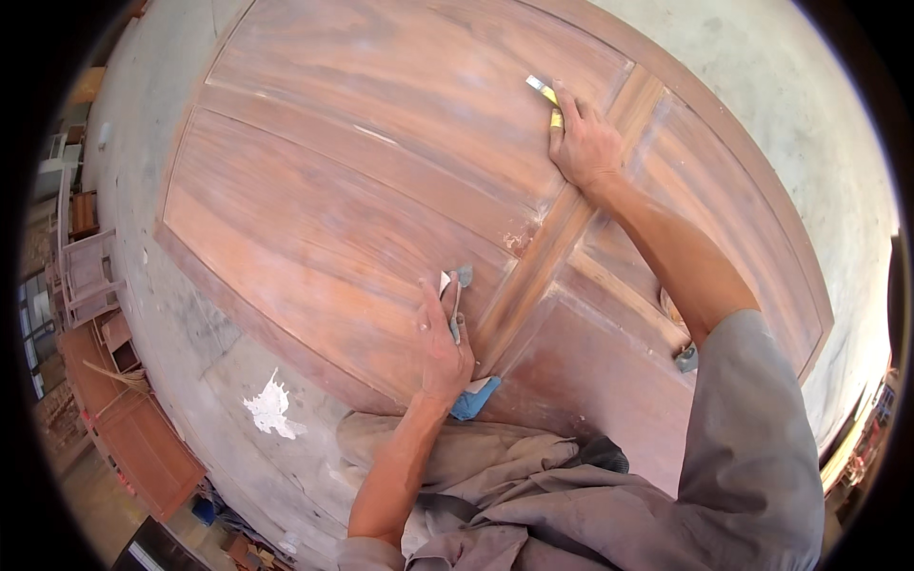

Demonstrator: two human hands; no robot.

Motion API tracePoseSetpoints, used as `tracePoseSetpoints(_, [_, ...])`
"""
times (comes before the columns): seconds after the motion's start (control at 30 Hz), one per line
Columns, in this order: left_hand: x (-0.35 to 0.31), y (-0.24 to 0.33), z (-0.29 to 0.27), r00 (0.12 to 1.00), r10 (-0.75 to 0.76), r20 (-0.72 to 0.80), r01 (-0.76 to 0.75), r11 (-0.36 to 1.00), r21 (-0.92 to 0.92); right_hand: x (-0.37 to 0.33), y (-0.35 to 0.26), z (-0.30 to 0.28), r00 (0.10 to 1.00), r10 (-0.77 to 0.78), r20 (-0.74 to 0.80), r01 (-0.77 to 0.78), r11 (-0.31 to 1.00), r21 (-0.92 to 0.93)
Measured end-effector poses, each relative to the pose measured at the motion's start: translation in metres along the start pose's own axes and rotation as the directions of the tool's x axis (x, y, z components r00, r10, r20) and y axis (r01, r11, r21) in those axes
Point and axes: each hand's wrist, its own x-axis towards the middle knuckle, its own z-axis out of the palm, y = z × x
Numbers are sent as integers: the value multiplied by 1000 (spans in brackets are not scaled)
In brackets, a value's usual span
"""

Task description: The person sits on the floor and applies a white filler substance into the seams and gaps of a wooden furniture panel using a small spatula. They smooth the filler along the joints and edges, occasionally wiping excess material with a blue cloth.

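A large reddish-brown wooden panelled door (314, 200) lies flat under both hands, its surface dusty and pale in patches. My right hand (586, 143) is closed on a small yellow tool (543, 89) with a flat pale end, over the door's far right part; its exact kind is hard to tell. Nearer to me, my left hand (443, 347) grips a folded piece of grey sandpaper (464, 276) between its fingers, against the lower panel. Beside its wrist lies a folded blue piece (474, 398), either cloth or abrasive paper.
Pale concrete floor (214, 333) surrounds the door, with a white splotch (274, 407) at left. A small dark grey piece (685, 358) sits by my right upper arm. Wooden furniture parts (148, 443) stand along the left edge. My bent leg (457, 447) is at the door's near edge.
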Motion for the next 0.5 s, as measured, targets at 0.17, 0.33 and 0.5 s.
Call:
tracePoseSetpoints(0.17, [5,34,18,986,-22,162,48,987,-155,-3,3,1,996,-62,-58,62,998,-4])
tracePoseSetpoints(0.33, [51,34,45,948,172,269,-214,967,137,3,6,-2,991,-125,-57,126,992,23])
tracePoseSetpoints(0.5, [45,18,65,952,148,269,-225,932,283,7,1,1,988,-142,-63,143,990,11])
